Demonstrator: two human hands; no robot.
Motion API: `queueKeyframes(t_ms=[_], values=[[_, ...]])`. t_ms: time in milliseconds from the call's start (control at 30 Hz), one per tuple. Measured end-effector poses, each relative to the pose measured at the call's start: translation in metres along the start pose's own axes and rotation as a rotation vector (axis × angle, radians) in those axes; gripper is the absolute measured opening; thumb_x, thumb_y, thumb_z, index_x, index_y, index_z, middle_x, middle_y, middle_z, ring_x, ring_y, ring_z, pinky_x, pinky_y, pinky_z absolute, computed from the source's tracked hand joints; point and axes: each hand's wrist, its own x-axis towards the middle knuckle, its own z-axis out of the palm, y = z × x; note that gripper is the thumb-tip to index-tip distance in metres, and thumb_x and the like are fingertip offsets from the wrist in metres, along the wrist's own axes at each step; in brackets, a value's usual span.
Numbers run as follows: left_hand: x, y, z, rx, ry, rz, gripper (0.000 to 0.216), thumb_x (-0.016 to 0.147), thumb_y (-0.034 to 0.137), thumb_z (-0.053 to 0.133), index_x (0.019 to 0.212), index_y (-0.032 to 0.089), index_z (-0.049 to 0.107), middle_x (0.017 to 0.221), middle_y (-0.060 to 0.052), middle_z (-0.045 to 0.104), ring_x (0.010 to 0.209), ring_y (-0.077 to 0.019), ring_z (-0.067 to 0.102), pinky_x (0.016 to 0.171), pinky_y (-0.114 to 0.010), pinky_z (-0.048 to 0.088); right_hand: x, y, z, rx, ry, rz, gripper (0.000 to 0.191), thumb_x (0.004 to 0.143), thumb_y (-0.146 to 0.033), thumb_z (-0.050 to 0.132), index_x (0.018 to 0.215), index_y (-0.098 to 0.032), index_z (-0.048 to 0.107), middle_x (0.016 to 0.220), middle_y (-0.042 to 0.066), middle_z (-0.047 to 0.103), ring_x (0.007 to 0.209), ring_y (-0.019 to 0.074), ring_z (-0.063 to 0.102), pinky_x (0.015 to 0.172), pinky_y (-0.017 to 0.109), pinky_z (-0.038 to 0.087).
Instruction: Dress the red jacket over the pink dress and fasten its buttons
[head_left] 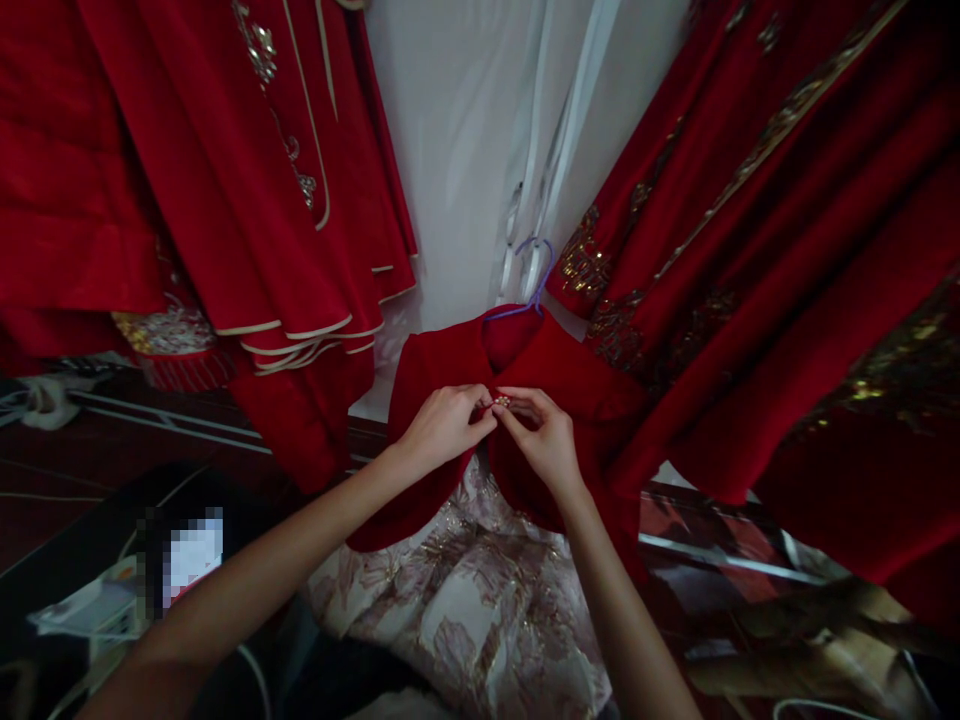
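A short red velvet jacket (570, 385) hangs on a purple hanger (534, 290) in front of me, over a pale dress with gold and pink patterns (480, 600). My left hand (442, 425) and my right hand (544, 435) meet at the jacket's front opening just below the collar. Both pinch a small gold clasp (501, 401) between fingertips, one hand on each side of it.
Long red garments with cream piping (300, 200) hang at the left. More red garments with gold embroidery (750, 250) hang at the right. A white cloth (465, 130) hangs behind. A dark floor with rails and cables lies at lower left, a blurred bright object there.
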Motion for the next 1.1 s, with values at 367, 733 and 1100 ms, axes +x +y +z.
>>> queueKeyframes(t_ms=[367, 733, 1100], values=[[0.003, 0.003, 0.001, 0.024, 0.017, 0.122, 0.007, 0.083, 0.023, 0.057, 0.08, 0.016, 0.058, 0.073, 0.001, 0.061, 0.064, -0.0107, 0.055, 0.061, -0.021, 0.04, -0.001, 0.007, -0.007, 0.137, -0.088, 0.05, 0.027, 0.079, -0.029, 0.07, 0.103, -0.019, 0.064, 0.102, 0.007, 0.07, 0.094, 0.0171, 0.068, 0.091, 0.034, 0.054], [-0.004, 0.009, 0.019, -0.021, 0.044, 0.063, 0.008, 0.088, 0.024, 0.052, 0.094, 0.019, 0.053, 0.086, -0.001, 0.057, 0.077, -0.0145, 0.057, 0.071, -0.026, 0.047, -0.01, 0.011, -0.005, 0.206, -0.054, 0.012, 0.031, 0.083, -0.026, 0.065, 0.111, -0.025, 0.052, 0.103, 0.004, 0.061, 0.098, 0.0153, 0.062, 0.094, 0.033, 0.051], [-0.093, 0.005, 0.038, -0.074, 0.059, -0.177, 0.061, 0.081, 0.019, 0.058, 0.138, 0.026, 0.039, 0.127, -0.009, 0.044, 0.123, -0.0241, 0.044, 0.108, -0.043, 0.037, -0.058, 0.005, -0.04, -0.297, -0.248, 0.105, 0.045, 0.081, -0.035, 0.067, 0.119, -0.021, 0.047, 0.101, 0.006, 0.055, 0.08, 0.0159, 0.056, 0.071, 0.033, 0.052]])
